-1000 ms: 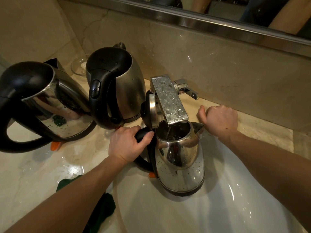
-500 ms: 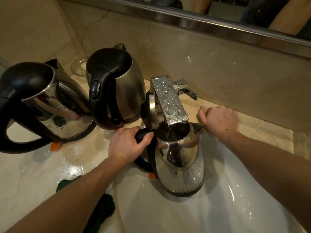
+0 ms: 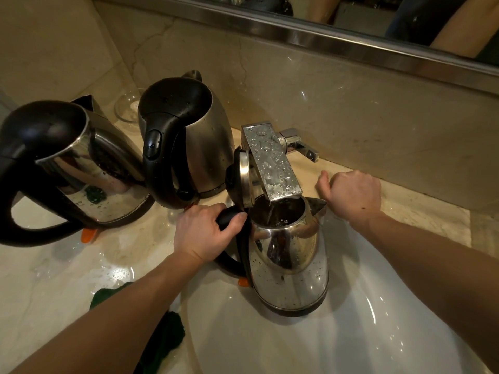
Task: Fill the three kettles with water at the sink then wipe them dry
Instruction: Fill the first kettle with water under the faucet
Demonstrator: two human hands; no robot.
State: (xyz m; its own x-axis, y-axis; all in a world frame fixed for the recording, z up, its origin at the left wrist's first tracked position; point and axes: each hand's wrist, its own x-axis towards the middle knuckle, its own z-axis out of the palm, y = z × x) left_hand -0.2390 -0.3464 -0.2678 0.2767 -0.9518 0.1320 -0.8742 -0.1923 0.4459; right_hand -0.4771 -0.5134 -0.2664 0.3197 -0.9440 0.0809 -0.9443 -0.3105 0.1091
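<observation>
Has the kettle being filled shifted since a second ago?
No. The kettle keeps its mouth beneath the end of the faucet spout and its base at the same spot in the sink basin; the left hand still grips its handle.

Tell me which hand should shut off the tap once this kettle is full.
Right. The right hand rests on the counter near the tap lever, holding nothing visible. The left hand grips the handle of the kettle under the spout and likely must steady it.
</observation>
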